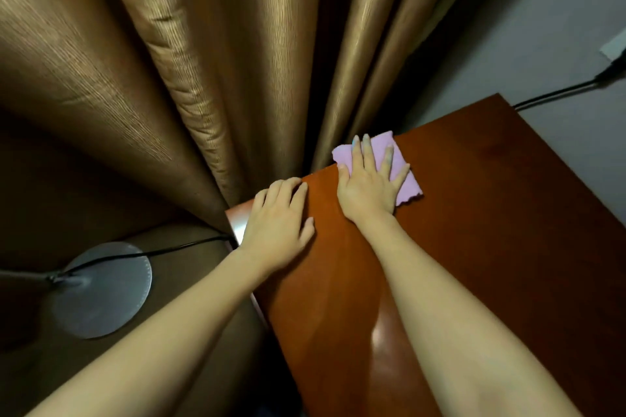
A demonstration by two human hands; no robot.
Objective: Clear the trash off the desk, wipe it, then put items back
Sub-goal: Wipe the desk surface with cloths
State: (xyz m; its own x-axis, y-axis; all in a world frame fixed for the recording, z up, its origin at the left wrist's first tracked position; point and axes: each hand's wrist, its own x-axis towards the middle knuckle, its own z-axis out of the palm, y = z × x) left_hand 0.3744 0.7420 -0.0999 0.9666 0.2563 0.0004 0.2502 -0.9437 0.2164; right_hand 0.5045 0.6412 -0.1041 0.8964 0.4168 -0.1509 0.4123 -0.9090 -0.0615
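In the head view, a glossy reddish-brown worktop (474, 213) is seen running from the lower middle toward the upper right, with light reflected on its near part. A pink cloth (403, 166) is laid flat at the worktop's far left edge, close to the curtain. The cloth is pressed down by the right hand (367, 184), whose fingers (386, 159) are held straight and spread apart across the fabric, the palm resting partly on the cloth and partly on the bare wood. The left hand (279, 220) is placed on the worktop's left corner, just beside the right hand but apart from it; its fingers are bent over the far edge, with the thumb laid on the surface, and nothing is held in it. Heavy golden-brown curtains (169, 61) are hung behind and to the left. A round grey lamp base (101, 291) is seen on the floor at the lower left, with a black cable (152, 251) leading from it toward the worktop corner. A second black cable (559, 91) is seen against the grey wall at the upper right.
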